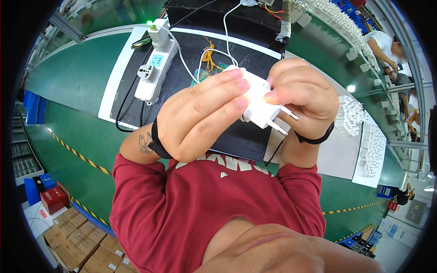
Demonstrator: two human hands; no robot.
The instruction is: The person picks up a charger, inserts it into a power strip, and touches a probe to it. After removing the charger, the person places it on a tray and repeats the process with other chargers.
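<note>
Left hand point(195, 111) and right hand point(307, 93) pinching white two-pin charger point(261, 111) between them, holding it above black mat point(250, 141); white cable point(226, 32) looping close behind, join unclear. Risk: charger slipping if grip is loosening, cable snagging if hands are pulling away.

I am working in a factory workshop: right of the power strip point(152, 88) I am seeing a co-worker point(381, 47) and many white plug-in units point(337, 22) lining a green counter point(316, 52); left of the strip, striped tape point(81, 154) is marking the floor point(86, 132) near stacked cardboard boxes point(79, 234).
</note>
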